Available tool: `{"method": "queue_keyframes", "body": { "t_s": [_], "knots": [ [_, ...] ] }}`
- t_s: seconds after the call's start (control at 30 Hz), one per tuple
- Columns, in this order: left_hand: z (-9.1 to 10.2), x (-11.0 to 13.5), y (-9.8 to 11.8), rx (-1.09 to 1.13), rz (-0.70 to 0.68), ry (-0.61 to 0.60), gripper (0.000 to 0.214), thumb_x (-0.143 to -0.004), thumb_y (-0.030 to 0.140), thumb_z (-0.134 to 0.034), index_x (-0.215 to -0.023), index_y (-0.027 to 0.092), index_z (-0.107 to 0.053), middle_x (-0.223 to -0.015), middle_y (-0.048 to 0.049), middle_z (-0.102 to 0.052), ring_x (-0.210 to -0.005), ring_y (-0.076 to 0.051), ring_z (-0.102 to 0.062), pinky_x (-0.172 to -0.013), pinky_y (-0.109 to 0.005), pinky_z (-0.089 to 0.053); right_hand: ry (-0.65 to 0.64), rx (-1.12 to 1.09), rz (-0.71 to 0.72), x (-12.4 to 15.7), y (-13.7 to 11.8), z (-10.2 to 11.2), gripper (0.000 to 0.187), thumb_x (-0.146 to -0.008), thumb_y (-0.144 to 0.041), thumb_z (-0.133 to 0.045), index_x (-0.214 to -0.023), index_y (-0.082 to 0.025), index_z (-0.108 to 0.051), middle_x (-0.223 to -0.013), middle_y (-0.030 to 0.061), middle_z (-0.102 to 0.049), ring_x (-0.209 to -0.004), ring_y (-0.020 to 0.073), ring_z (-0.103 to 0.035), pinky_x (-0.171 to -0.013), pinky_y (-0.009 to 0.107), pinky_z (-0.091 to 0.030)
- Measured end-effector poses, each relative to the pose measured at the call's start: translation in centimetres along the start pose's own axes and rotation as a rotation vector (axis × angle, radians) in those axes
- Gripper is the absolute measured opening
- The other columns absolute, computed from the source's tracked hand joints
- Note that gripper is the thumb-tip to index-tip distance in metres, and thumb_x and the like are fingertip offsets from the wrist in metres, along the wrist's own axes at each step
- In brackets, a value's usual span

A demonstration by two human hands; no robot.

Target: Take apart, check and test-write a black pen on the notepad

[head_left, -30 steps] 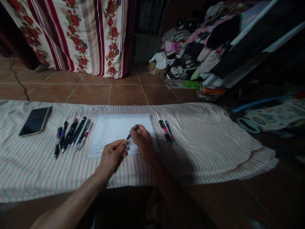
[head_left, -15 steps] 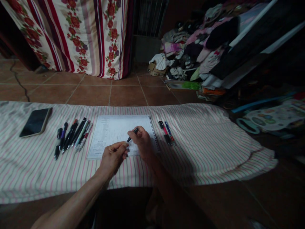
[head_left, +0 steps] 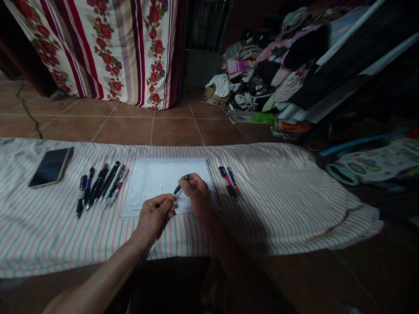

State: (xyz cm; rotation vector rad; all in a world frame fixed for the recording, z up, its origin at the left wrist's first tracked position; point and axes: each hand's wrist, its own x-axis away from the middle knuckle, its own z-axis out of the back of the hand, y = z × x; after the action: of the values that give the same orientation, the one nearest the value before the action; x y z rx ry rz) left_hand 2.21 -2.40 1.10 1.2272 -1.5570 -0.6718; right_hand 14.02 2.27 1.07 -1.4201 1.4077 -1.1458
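Observation:
My right hand (head_left: 198, 192) pinches a short dark pen (head_left: 177, 189), whose lower end slants down towards my left hand. Closed at the fingertips, my left hand (head_left: 155, 212) meets that lower end; whatever lies between its fingers is too small to make out. Both hands are over a spiral-bound notebook (head_left: 166, 169) with a printed page, its coil on the right side. To the left lies a row of several pens (head_left: 104, 185), and beside it a short black pen piece (head_left: 79, 208). Right of the coil are a black-and-red pen (head_left: 227, 179) and a blue-and-red pen (head_left: 233, 179).
A striped cloth (head_left: 281, 196) covers the low table. At its left lies a phone (head_left: 50, 167). Beyond the tiled floor (head_left: 173, 131) hang a floral curtain (head_left: 127, 52) and, at the back right, a heap of clothes (head_left: 262, 69).
My right hand has shifted very slightly, and a little more of the dark pen shows between the hands. My left hand stays where it was.

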Motion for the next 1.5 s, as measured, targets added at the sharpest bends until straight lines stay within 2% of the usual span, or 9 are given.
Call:
{"method": "queue_keyframes", "body": {
  "t_s": [0.1,0.3,0.43,0.67,0.9,1.07,1.23,1.37,1.5],
  "knots": [
    [0.0,0.0,0.1,0.008,-0.005,-0.009,0.023,-0.062,0.031,-0.073,-0.073,0.011,-0.069,-0.052,0.0006,-0.057,-0.043,-0.005,-0.045,-0.043,-0.016,-0.033,-0.005,-0.033,-0.016,0.2,0.1,-0.3,0.026,-0.062,-0.035,-0.071,-0.072,-0.02,-0.053,-0.055,-0.0076,-0.05,-0.046,0.0052,-0.033,-0.044,0.021,-0.023],
    [0.1,-0.2,0.5,0.006,0.0,-0.013,0.023,-0.062,0.032,-0.073,-0.071,0.011,-0.068,-0.05,0.001,-0.057,-0.041,-0.004,-0.044,-0.041,-0.016,-0.031,-0.18,-0.141,-0.018,0.6,-0.9,0.3,0.037,-0.074,-0.042,-0.059,-0.104,-0.021,-0.061,-0.103,0.0066,-0.064,-0.057,0.0087,-0.039,-0.042,0.023,-0.02],
    [0.2,-0.2,0.0,-0.011,0.0,-0.021,0.023,-0.064,0.032,-0.073,-0.072,0.011,-0.069,-0.051,0.0011,-0.057,-0.042,-0.004,-0.045,-0.043,-0.015,-0.033,-0.077,-0.067,-0.018,0.4,-0.8,0.6,0.025,-0.071,-0.037,-0.062,-0.087,-0.018,-0.065,-0.083,0.0033,-0.066,-0.054,0.008,-0.038,-0.047,0.023,-0.026],
    [0.3,-0.1,-0.5,-0.009,-0.02,-0.035,0.022,-0.065,0.031,-0.072,-0.074,0.011,-0.069,-0.052,0.0005,-0.057,-0.044,-0.004,-0.045,-0.044,-0.016,-0.033,0.037,0.004,0.006,0.3,-0.1,-0.1,0.027,-0.064,-0.037,-0.07,-0.069,-0.019,-0.05,-0.051,-0.0085,-0.045,-0.046,0.0061,-0.035,-0.047,0.022,-0.028],
    [-0.2,0.0,0.3,0.01,0.031,-0.016,0.022,-0.064,0.031,-0.073,-0.072,0.011,-0.068,-0.049,0.0008,-0.056,-0.041,-0.004,-0.044,-0.039,-0.014,-0.029,-0.106,-0.117,-0.007,0.7,-0.9,0.6,0.034,-0.078,-0.042,-0.055,-0.105,-0.023,-0.061,-0.108,0.005,-0.065,-0.061,0.0098,-0.043,-0.047,0.024,-0.026],
    [-0.3,0.1,0.5,0.036,0.041,0.0,0.022,-0.063,0.031,-0.073,-0.072,0.011,-0.068,-0.05,0.0014,-0.057,-0.042,-0.004,-0.045,-0.041,-0.014,-0.032,-0.069,-0.087,-0.034,0.2,-0.5,0.7,0.025,-0.07,-0.034,-0.065,-0.09,-0.02,-0.067,-0.087,0.003,-0.069,-0.062,0.0105,-0.044,-0.059,0.026,-0.034],
    [-0.3,0.2,0.6,0.031,0.034,0.001,0.021,-0.063,0.029,-0.073,-0.072,0.011,-0.068,-0.051,0.0008,-0.057,-0.043,-0.005,-0.045,-0.041,-0.015,-0.033,0.008,-0.117,-0.003,0.0,0.0,0.1,0.028,-0.06,-0.036,-0.072,-0.072,-0.019,-0.054,-0.058,-0.0063,-0.053,-0.053,0.0082,-0.04,-0.054,0.024,-0.031],
    [-0.4,0.2,0.9,0.033,0.031,-0.007,0.02,-0.064,0.029,-0.073,-0.07,0.011,-0.068,-0.05,0.0014,-0.056,-0.043,-0.005,-0.045,-0.04,-0.015,-0.032,-0.073,-0.121,0.009,0.3,-0.3,0.0,0.035,-0.069,-0.043,-0.064,-0.096,-0.02,-0.059,-0.087,0.0013,-0.066,-0.057,0.0091,-0.045,-0.055,0.024,-0.033],
    [-0.3,0.2,1.0,0.029,0.018,-0.023,0.021,-0.063,0.03,-0.073,-0.07,0.012,-0.068,-0.051,0.0011,-0.057,-0.044,-0.005,-0.046,-0.043,-0.016,-0.034,-0.19,-0.131,0.004,0.6,-0.7,0.4,0.036,-0.074,-0.04,-0.06,-0.106,-0.022,-0.063,-0.111,0.0053,-0.065,-0.087,0.0168,-0.055,-0.072,0.029,-0.04]
  ]
}}
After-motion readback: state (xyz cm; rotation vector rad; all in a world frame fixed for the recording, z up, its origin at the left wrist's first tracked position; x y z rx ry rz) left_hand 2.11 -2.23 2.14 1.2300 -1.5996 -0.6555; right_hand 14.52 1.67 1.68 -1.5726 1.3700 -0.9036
